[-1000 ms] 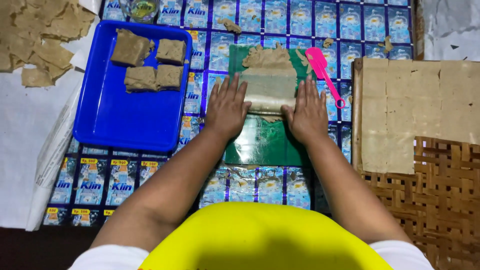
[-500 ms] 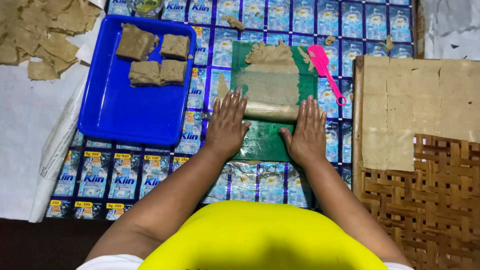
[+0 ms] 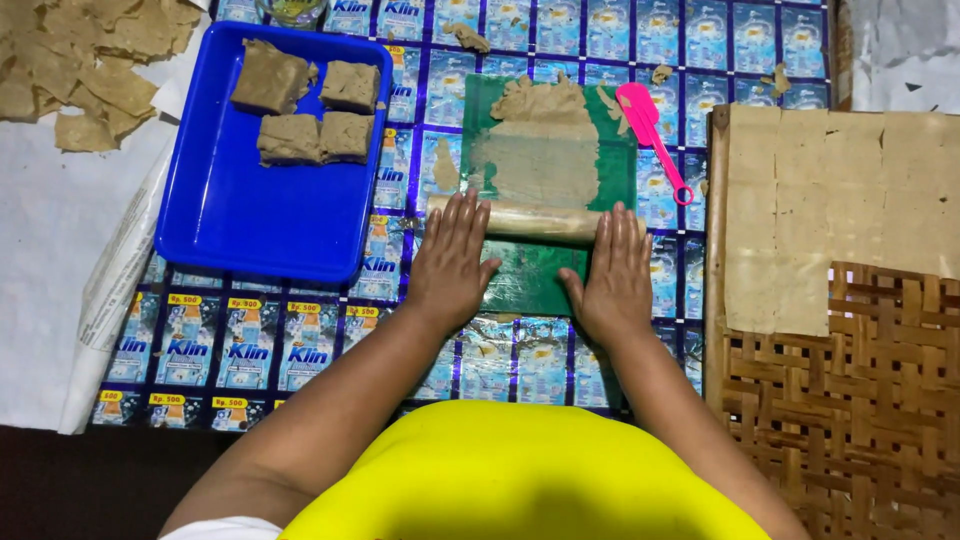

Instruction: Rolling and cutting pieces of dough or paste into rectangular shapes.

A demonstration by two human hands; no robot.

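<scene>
1. Nearest the camera: a bright yellow rounded shape (image 3: 520, 475), smooth and matte, fills the bottom edge; both forearms reach out past it.
2. Left hand (image 3: 452, 265): flat, fingers straight and slightly fanned, palm down; fingertips rest on the near side of the rolling pin (image 3: 535, 222).
3. Right hand (image 3: 608, 275): likewise flat and palm down, fingers side by side with the thumb angled inward, tips on the pin's right end.
4. Rolling pin: a pale cylinder coated with dough, lying crosswise on the green sheet (image 3: 535, 280), touching both hands.
5. Green sheet: glossy plastic rectangle, bare and shiny on the near side of the pin.
6. Just beyond the pin: tan dough (image 3: 545, 165) rolled thin on the sheet, dull and grainy; its far edge is thicker, ragged and lumpy.
7. Right of the dough, beyond the pin's right end: a pink plastic spatula (image 3: 650, 130), smooth, lying at an angle, its blade smeared.
8. Left of the pin: a blue plastic tray (image 3: 250, 215), rectangular with rounded corners; four rough tan dough blocks (image 3: 305, 110) sit in its far end.
9. Right of the pin: a woven bamboo mat (image 3: 860, 400), open lattice, its far part covered by flat pale dough sheets (image 3: 830, 190).
10. Under everything: a shiny mat of printed sachet wrappers (image 3: 250, 340), blue and gridded.
11. Far left of the pin, past the tray: dry, torn tan scraps (image 3: 80, 60) heaped on white paper.
</scene>
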